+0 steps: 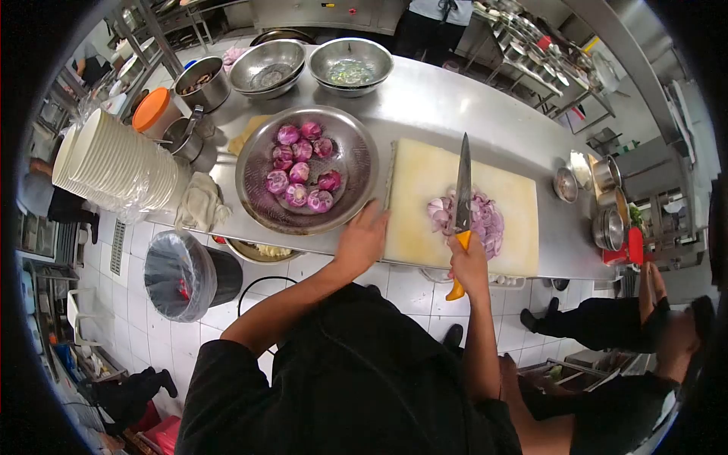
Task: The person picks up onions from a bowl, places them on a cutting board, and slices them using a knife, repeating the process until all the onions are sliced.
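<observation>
My right hand is closed round the yellow handle of a long knife, whose blade points away from me over the cutting board. Under and beside the blade lies a heap of sliced purple onion. My left hand is at the lower right rim of a large metal bowl, its fingers spread and nothing visible in them. Several peeled purple onions sit inside this bowl.
Two metal bowls stand behind. Stacked white containers, an orange-lidded tub and a cloth are left. A lined bin stands below. Other people are at lower right, lower left and behind the counter.
</observation>
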Demonstrator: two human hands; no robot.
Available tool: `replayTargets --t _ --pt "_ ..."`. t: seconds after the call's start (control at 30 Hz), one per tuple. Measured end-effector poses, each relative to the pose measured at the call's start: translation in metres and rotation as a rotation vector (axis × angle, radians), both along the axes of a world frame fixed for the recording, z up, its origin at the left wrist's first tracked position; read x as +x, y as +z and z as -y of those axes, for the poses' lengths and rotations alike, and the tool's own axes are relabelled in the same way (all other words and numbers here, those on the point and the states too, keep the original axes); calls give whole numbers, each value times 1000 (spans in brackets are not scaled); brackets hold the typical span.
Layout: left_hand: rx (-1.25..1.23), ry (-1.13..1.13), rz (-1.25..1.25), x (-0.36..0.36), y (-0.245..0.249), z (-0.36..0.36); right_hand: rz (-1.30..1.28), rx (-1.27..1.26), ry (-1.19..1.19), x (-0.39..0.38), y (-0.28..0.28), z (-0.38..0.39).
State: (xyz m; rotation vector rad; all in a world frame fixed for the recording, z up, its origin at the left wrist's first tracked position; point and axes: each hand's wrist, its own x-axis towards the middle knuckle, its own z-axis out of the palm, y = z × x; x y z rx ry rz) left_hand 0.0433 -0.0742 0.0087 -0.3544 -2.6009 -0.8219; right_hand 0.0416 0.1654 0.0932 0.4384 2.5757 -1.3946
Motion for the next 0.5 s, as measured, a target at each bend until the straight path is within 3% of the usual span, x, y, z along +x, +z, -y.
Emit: replayTargets --t 0.1,0.17,0.37,0.47,0.5 --pt "83 -238 -83 -18 41 -28 -21 -13 -1 6 -5 -4" --pt "153 -371 -102 -46 44 -51 -33 -34 5 10 -6 -5" --pt "38 -513 256 -102 14 -78 -52 -69 34 18 -9 -6" --pt "201 -447 358 -91 25 -67 -39 -65 18 24 -7 -2" --pt "230 -426 271 -88 20 -65 -37 -54 23 26 -5 1"
